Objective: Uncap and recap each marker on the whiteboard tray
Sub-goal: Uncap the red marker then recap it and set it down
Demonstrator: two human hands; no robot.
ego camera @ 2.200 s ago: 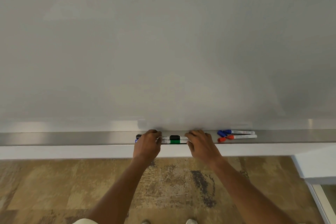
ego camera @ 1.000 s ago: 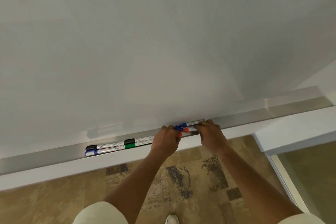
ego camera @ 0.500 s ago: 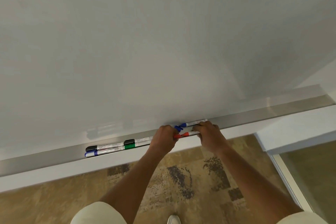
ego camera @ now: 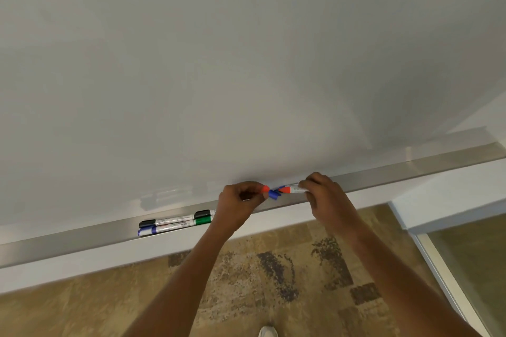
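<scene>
My right hand (ego camera: 324, 194) grips the white barrel of a red marker (ego camera: 293, 189), held just above the metal whiteboard tray (ego camera: 383, 175). Its red cap (ego camera: 264, 189) is pinched in my left hand (ego camera: 238, 202), a small gap away from the marker's red tip end. A blue marker (ego camera: 273, 194) lies on the tray right behind and below that gap, mostly hidden. Further left on the tray lie a black marker (ego camera: 164, 221), a blue marker (ego camera: 158, 228), another black marker (ego camera: 204, 213) and a green one (ego camera: 204, 220), all capped.
The whiteboard (ego camera: 219, 63) fills the upper view. A white ledge (ego camera: 82, 262) runs under the tray. Patterned brown floor (ego camera: 246, 282) lies below, with my shoe (ego camera: 268, 331) at the bottom edge. A white frame with glass (ego camera: 451, 268) stands at the right.
I lifted the red marker off the tray and pulled its cap off; my hands have drawn slightly apart. Earlier my hands were on the markers further left.
</scene>
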